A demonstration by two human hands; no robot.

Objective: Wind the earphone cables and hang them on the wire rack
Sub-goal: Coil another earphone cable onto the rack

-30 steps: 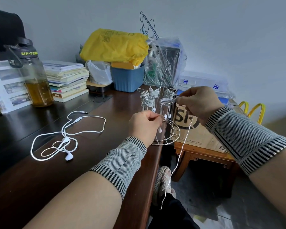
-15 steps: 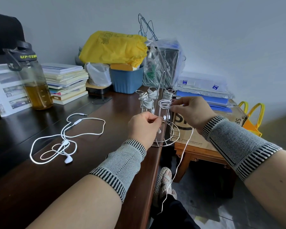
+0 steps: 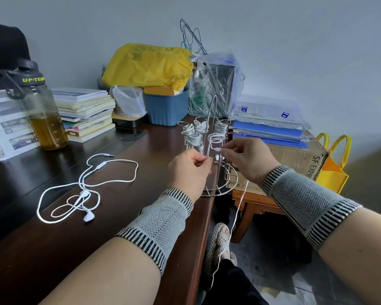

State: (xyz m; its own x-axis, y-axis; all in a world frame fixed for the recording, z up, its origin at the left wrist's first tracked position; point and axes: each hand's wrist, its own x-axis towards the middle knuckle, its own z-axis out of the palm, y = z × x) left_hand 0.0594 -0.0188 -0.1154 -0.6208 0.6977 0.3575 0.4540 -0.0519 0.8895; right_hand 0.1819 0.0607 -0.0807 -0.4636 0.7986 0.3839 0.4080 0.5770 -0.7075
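**Head cam: one earphone going onto the rack, one waiting**

Head view, left to right. Far left there's a water bottle (image 3: 40,106) and a stack of books (image 3: 84,113), just desk clutter. Nearer, a loose earphone (image 3: 86,190) lies sprawled on the dark desk (image 3: 53,249), unwound, probably next in the queue.

Centre: the left hand (image 3: 189,170) has thumb and fingers pinched together at the front of the wire rack (image 3: 213,161), looks like it's gripping a rack wire or the earbud end to keep things steady. Can't tell exactly which, too small. The rack sits right at the desk's edge, likely so the slack can drop freely. Several arms already carry wound bundles.

Right of that, the right hand (image 3: 249,161) pinches the white cable (image 3: 235,216) just below a partly wound coil on a front arm, fingers curled tight. The rest of that cable dangles off the desk toward the floor, so winding looks unfinished. A cardboard box (image 3: 295,159) stands behind.
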